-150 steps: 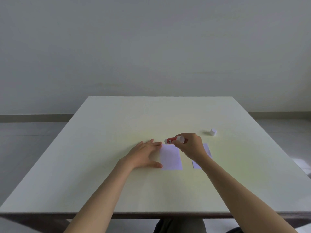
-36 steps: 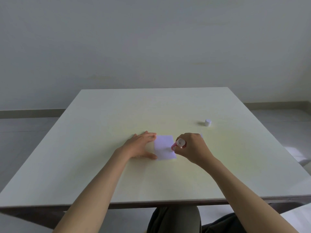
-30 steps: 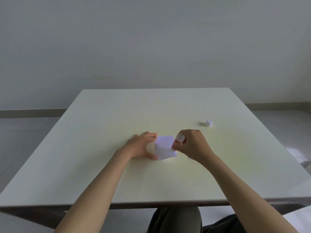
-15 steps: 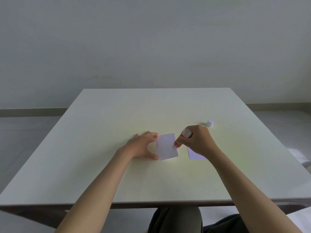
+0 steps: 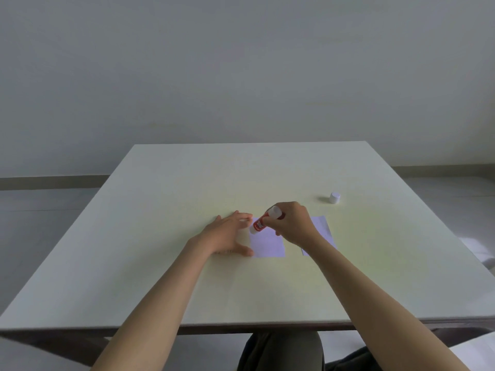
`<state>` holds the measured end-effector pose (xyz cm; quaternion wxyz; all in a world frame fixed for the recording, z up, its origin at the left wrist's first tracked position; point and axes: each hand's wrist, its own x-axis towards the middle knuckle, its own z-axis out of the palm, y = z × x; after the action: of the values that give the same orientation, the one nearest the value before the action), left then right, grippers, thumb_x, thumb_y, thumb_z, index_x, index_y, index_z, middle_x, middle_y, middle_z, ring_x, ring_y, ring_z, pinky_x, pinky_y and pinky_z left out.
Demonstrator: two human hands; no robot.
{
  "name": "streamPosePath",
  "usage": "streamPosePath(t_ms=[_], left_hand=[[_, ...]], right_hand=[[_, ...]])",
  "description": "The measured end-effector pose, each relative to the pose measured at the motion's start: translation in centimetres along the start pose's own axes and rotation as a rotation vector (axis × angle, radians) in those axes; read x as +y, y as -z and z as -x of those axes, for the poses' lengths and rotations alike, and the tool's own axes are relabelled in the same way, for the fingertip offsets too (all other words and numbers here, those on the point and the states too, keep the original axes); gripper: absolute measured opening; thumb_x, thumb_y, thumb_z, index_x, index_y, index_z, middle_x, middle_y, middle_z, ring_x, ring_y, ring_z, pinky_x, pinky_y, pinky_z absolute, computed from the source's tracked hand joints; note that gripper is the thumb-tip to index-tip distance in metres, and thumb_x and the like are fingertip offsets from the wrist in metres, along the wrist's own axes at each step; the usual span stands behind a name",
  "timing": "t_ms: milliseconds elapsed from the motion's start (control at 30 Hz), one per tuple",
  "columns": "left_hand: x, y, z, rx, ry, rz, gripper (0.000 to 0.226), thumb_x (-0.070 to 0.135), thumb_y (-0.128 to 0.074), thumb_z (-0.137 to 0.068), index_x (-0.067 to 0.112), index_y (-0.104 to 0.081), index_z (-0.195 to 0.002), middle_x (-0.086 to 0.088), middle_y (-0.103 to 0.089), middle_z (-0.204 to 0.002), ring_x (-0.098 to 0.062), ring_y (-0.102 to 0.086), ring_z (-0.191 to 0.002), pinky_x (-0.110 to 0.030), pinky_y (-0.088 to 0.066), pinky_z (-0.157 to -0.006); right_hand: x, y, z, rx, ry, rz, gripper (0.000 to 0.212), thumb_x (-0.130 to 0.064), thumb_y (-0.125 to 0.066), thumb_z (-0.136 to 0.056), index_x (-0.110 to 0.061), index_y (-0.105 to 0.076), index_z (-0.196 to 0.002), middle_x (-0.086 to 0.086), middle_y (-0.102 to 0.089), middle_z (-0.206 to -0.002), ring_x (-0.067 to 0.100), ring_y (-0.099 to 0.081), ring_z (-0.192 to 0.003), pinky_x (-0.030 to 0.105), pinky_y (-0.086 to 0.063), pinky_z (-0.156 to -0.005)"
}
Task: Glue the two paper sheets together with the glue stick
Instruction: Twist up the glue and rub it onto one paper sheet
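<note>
**Glue stick on the near sheet, centre of frame**

Pale counter [image 5: 187, 277] fills the lower half of the frame; plain wall above it.

Left hand [image 5: 227, 234] — flat on the counter just left of centre, palm down, fingers [image 5: 242, 216] spread and released, holding nothing. Thumb tip and fingertips reach the left edge of a small white paper sheet [image 5: 269, 243] and appear to pin it.

Right hand [image 5: 290, 223] — clenched around a red glue stick [image 5: 263, 220], white end uppermost. The stick is tilted, its lower end pointing down and to the left, meeting the upper left corner of the sheet close to the left hand's fingertips. Whether the tip actually touches the paper cannot be told at this size.

Second paper sheet [image 5: 322, 228] — lies flat just right of the first, apart from it, partly hidden under the right wrist and forearm.

White cap [image 5: 334, 197] — stands alone on the counter toward the upper right, well apart from both sheets and from the hands.

Both forearms enter from the bottom edge of the frame. Dark trousers [image 5: 281, 352] show below the counter's near edge, bottom centre.
</note>
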<state>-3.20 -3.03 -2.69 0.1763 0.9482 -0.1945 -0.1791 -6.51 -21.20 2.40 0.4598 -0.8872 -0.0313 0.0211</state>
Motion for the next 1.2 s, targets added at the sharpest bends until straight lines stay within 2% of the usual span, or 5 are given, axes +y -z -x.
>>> streamPosePath(t_ms=[200,500,700,900,1200], left_hand=[[-0.2,-0.2,-0.3,-0.004,-0.012,-0.042,0.087,0.054,-0.068,-0.074,0.024,-0.029,-0.146,0.022,-0.012,-0.156,-0.006,-0.001,-0.147,-0.044,-0.004,-0.12],[0.2,-0.1,-0.1,0.001,-0.013,-0.07,0.089,0.052,-0.067,-0.075,0.021,-0.025,-0.147,0.018,-0.012,-0.157,-0.006,-0.002,-0.147,-0.043,-0.005,-0.119],[0.3,0.0,0.2,0.017,-0.023,-0.083,0.089,0.051,-0.067,-0.076,0.021,-0.024,-0.147,0.015,-0.014,-0.157,-0.007,-0.006,-0.147,-0.042,-0.006,-0.119],[1.0,0.4,0.8,0.073,-0.03,-0.077,0.081,0.049,-0.07,-0.074,0.025,-0.034,-0.143,0.013,-0.026,-0.145,-0.013,-0.033,-0.13,-0.03,-0.028,-0.105],[1.1,0.7,0.9,0.075,-0.011,-0.079,0.086,0.054,-0.07,-0.07,0.026,-0.035,-0.143,0.016,-0.031,-0.141,-0.013,-0.037,-0.129,-0.028,-0.034,-0.099]], right_hand=[[0.1,-0.8,-1.0,-0.027,-0.055,0.006,0.021,-0.016,-0.072,-0.071,-0.017,-0.06,-0.053,-0.005,-0.051,-0.053,0.015,-0.042,-0.051,0.021,-0.031,-0.046],[1.3,1.4,-0.8,0.041,-0.084,0.057,0.016,-0.013,-0.071,-0.069,0.002,-0.067,-0.064,-0.007,-0.045,-0.047,0.012,-0.03,-0.045,0.014,-0.026,-0.033],[2.4,2.7,-0.6,0.069,-0.124,0.044,0.03,-0.013,-0.07,-0.071,-0.014,-0.051,-0.048,0.001,-0.05,-0.054,0.015,-0.035,-0.049,0.023,-0.026,-0.046],[3.4,4.5,-0.1,0.125,-0.17,0.018,0.026,-0.012,-0.064,-0.076,-0.013,-0.055,-0.05,-0.01,-0.043,-0.036,0.017,-0.038,-0.049,0.023,-0.028,-0.046],[3.4,5.3,0.0,0.146,-0.133,-0.218,0.02,-0.011,-0.058,-0.079,-0.01,-0.059,-0.059,0.005,-0.053,-0.054,0.015,-0.047,-0.048,0.027,-0.038,-0.056]])
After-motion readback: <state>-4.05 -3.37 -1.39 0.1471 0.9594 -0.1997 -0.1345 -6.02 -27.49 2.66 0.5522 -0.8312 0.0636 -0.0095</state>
